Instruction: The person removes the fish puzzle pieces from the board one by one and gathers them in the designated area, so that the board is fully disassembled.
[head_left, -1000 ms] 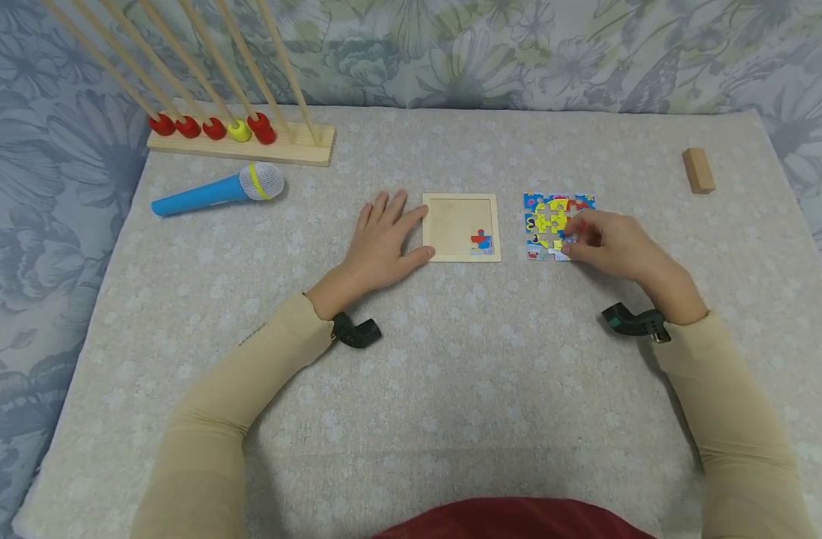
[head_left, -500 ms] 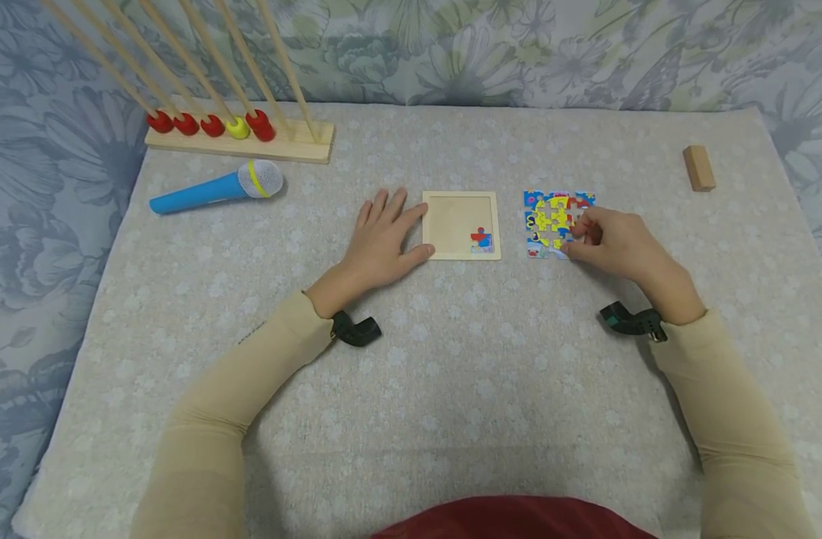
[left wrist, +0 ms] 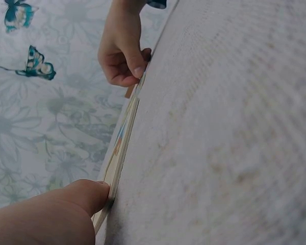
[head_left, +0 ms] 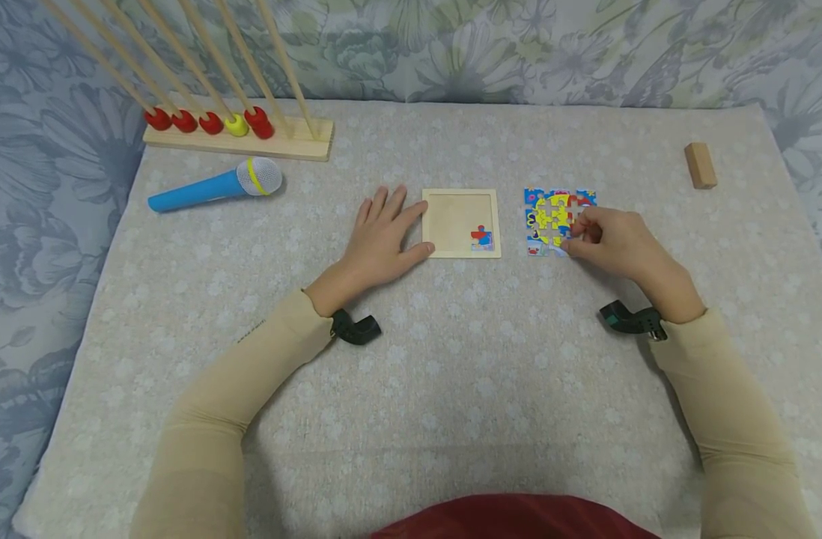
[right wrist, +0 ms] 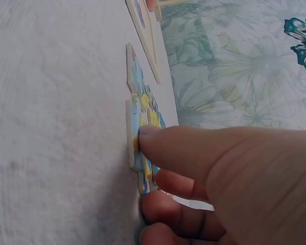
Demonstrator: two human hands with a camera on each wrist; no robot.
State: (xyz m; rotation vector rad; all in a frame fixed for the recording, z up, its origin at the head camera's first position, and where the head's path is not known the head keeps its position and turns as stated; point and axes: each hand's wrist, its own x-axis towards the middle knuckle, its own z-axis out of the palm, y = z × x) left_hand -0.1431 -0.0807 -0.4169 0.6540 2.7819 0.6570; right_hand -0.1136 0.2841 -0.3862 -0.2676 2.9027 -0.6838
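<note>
My left hand [head_left: 379, 247] lies spread on the cloth, its index finger and thumb touching the left side of a square wooden puzzle tray [head_left: 445, 254]. In the left wrist view the thumb [left wrist: 92, 193] presses against the tray's edge. One red-and-blue jigsaw piece [head_left: 481, 238] sits in the tray's lower right corner. To the right lie the other puzzle pieces [head_left: 549, 213], loosely joined, mostly yellow and blue. My right hand [head_left: 613, 236] is over their lower right part, fingers curled, pinching a piece [right wrist: 134, 148] at the near edge with the thumb on top. Its fingers hide some pieces.
A blue toy microphone [head_left: 198, 191] lies at the left. Behind it stands a wooden bead stacker [head_left: 283, 146] with tall rods and red and yellow beads. A small wooden block [head_left: 701, 166] lies at the back right. Patterned fabric [head_left: 519, 52] rises behind the table.
My right hand's fingertips have shifted slightly right and closed in on the lower right pieces. The left hand and the tray have stayed in place; the head view has tilted slightly.
</note>
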